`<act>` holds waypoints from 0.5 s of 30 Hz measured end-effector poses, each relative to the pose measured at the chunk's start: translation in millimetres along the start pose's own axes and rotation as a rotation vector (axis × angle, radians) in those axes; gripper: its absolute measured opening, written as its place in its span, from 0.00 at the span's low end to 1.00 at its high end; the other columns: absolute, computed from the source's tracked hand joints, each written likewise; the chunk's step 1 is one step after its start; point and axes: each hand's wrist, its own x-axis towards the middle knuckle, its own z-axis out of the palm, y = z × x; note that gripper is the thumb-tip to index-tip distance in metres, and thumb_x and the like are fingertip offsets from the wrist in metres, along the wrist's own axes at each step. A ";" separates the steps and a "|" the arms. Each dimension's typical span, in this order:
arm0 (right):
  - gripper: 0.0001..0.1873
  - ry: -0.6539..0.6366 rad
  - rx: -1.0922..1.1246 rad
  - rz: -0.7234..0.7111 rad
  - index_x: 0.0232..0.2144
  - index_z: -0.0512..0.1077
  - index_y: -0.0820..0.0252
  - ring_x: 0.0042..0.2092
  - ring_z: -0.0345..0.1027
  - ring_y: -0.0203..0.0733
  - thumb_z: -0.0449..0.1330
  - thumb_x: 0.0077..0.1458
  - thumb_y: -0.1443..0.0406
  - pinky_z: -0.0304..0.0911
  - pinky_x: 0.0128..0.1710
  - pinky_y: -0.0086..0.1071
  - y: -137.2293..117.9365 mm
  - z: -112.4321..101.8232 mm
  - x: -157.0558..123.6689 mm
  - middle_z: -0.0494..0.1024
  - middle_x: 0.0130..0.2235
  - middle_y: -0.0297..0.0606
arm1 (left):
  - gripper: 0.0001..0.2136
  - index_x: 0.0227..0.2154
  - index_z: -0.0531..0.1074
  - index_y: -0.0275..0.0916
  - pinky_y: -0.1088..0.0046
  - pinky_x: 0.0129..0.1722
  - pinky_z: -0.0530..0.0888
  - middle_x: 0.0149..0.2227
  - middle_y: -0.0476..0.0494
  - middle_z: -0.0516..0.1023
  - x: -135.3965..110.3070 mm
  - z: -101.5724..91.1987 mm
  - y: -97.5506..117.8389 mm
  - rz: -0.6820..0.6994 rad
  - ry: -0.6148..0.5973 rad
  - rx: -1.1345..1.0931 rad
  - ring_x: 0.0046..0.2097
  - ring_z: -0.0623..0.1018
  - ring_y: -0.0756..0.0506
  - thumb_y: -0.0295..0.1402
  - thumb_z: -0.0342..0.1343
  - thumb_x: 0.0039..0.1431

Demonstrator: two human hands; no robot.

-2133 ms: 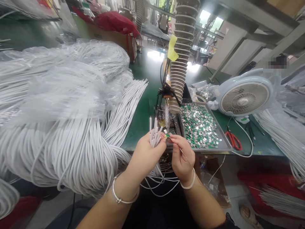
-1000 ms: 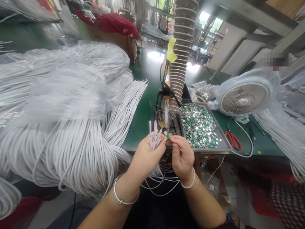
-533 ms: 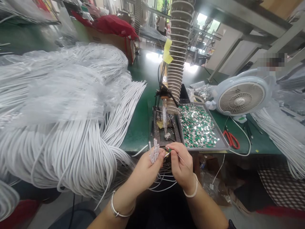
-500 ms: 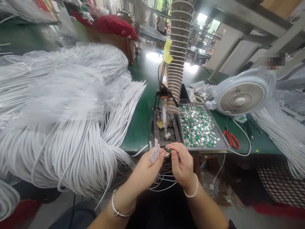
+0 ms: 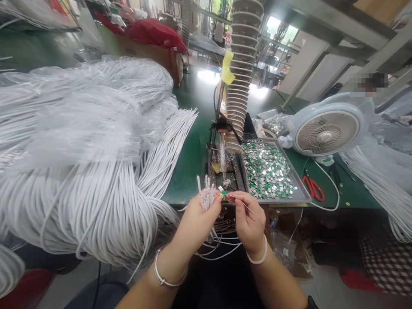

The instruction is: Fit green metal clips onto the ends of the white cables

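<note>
My left hand (image 5: 198, 219) is closed round a bunch of white cables (image 5: 207, 195), their cut ends pointing up. At its thumb and fingertip sits a small green circuit board with a silver connector (image 5: 222, 190). My right hand (image 5: 250, 219) pinches a thin wire (image 5: 246, 199), which looks like solder, and its tip reaches toward the board. Just beyond the hands a soldering iron (image 5: 223, 150) hangs tip-down in a stand, above a small lump of solder (image 5: 227, 183).
A large pile of white cables (image 5: 96, 206) fills the left side. Right of the iron lies a grey tray (image 5: 304, 194) of small green boards, with red-handled scissors (image 5: 313, 189) and a fan (image 5: 325, 131) beyond. A ribbed hose (image 5: 243, 64) comes down behind the iron.
The small board has come up into view at my left fingertips. My right hand has shifted slightly right, and the cable bunch in my left hand has moved slightly left and up.
</note>
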 end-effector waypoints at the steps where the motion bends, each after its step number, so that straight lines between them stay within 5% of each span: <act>1: 0.10 0.005 0.013 -0.005 0.37 0.70 0.59 0.39 0.73 0.39 0.50 0.57 0.73 0.72 0.39 0.35 0.2 1.0 1.0 0.77 0.36 0.40 | 0.07 0.27 0.68 0.38 0.75 0.30 0.66 0.27 0.51 0.69 0.6 0.1 1.6 -0.003 0.005 0.004 0.29 0.68 0.50 0.36 0.51 0.56; 8: 0.10 0.022 -0.015 -0.071 0.36 0.69 0.59 0.40 0.72 0.39 0.50 0.57 0.73 0.72 0.39 0.36 -1.4 5.4 9.9 0.76 0.36 0.40 | 0.09 0.29 0.69 0.37 0.74 0.27 0.64 0.29 0.47 0.72 3.7 -0.1 13.3 -0.021 0.018 0.029 0.31 0.70 0.48 0.37 0.51 0.55; 15: 0.11 0.048 -0.011 -0.109 0.37 0.69 0.58 0.41 0.72 0.40 0.50 0.57 0.74 0.72 0.39 0.36 -1.2 9.2 16.0 0.77 0.37 0.40 | 0.07 0.27 0.67 0.38 0.75 0.27 0.62 0.24 0.53 0.66 8.1 -0.2 20.0 -0.010 0.046 0.024 0.26 0.64 0.51 0.36 0.52 0.54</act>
